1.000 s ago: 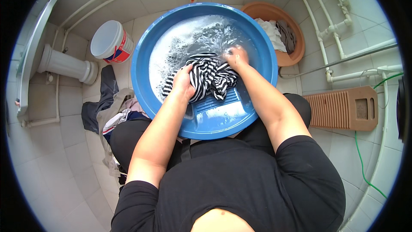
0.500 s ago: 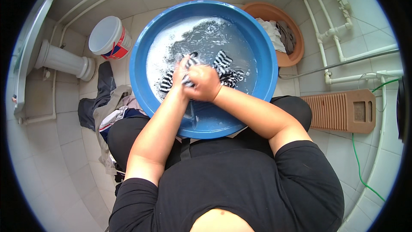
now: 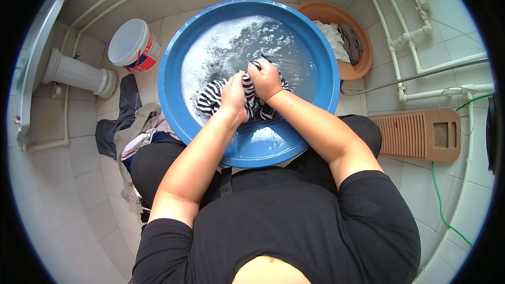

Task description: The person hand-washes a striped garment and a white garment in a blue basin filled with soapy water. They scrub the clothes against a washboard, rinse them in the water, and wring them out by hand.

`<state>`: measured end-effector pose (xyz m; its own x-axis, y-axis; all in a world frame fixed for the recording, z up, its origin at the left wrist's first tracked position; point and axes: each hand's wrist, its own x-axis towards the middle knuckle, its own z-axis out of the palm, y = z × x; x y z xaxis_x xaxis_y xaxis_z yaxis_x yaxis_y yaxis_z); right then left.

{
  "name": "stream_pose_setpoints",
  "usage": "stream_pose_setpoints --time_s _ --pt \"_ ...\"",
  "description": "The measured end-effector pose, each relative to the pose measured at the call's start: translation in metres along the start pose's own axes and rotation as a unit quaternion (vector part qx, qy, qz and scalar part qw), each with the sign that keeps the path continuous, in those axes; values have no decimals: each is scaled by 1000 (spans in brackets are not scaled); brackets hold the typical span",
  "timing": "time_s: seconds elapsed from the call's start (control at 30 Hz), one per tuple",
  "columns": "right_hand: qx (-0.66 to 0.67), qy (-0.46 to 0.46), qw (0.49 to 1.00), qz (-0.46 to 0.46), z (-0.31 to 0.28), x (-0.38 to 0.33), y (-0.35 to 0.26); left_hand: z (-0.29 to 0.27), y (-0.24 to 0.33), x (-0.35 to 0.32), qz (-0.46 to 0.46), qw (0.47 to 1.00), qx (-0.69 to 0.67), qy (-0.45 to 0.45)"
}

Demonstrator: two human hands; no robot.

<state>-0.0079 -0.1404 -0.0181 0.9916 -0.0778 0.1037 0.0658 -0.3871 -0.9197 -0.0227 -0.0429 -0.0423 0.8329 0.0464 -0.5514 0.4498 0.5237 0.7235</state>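
A wet black-and-white striped garment [image 3: 211, 94] is bunched up in the near half of a large blue basin [image 3: 169, 81]. My left hand [image 3: 234, 97] is closed on a fold of it. Close beside, my right hand [image 3: 265, 80] grips another part, with a dark edge of the cloth poking out above the fingers. Both fists are nearly side by side, the cloth gathered between them. Grey soapy water [image 3: 284, 47] fills the basin around the garment, with white foam [image 3: 202, 52] along the left side. The lower folds are partly under water.
Left of the basin stands a white bucket [image 3: 129, 42]; clothes [image 3: 139, 126] lie piled by my left knee. An orange-brown basin [image 3: 364, 71] with laundry sits at the far right. A brown washboard [image 3: 410, 135] lies by my right knee. White pipes [image 3: 392, 47] run along the walls.
My hands have moved from overlapping to side by side, the right one shifting right and farther off. More of the striped garment shows at the left. The foam has spread thinner.
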Motion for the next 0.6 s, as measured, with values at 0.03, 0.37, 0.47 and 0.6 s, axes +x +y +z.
stream_pose_setpoints --time_s 0.03,0.37,0.47,0.6 --pt "-4 -8 1000 25 -6 1 -4 2 -2 0 -14 999 -30 -9" --pt "-20 13 999 -47 -8 13 -19 7 35 -36 -202 961 -51 -181" --pt "29 -135 990 31 -30 44 8 7 49 -44 -142 958 40 -245" --pt "142 -387 902 130 -45 52 53 -1 87 -37 -42 919 -199 -337"
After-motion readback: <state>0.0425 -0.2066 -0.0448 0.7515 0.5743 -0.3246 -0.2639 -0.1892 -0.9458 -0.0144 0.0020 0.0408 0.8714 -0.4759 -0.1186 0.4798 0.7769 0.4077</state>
